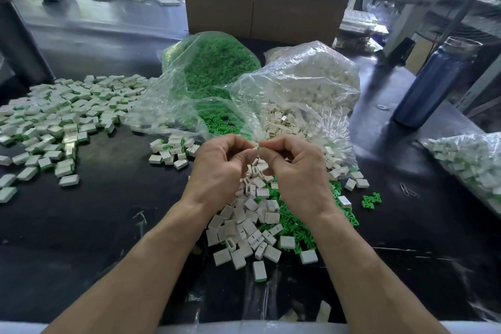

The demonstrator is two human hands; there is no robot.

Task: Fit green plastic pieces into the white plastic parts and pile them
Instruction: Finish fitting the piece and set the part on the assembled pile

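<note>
A: How was the fitting step best carried out at that point?

B: The two pieces were best lined up squarely before any force was applied. A white plastic part [254, 148] was pinched in the curled fingers of the left hand [221, 164], and a green plastic piece [259, 147] was pinched at the fingertips of the right hand [296, 164]. The two were held tip to tip above the table [108, 225]; whether the green had entered the opening could not be told. A straight push along the slot was judged safer than a twist, since little of either piece was left exposed to be gripped.

A: And how did the parts look?

B: The white parts were seen as small hollow blocks, open at one end. The green pieces were small and branched. Loose stock [260, 225] of both lay mixed under the wrists, spilled from two clear bags [311, 81]. Finished pieces, white with a green edge, were spread in a pile [62, 114] well to the left
</note>
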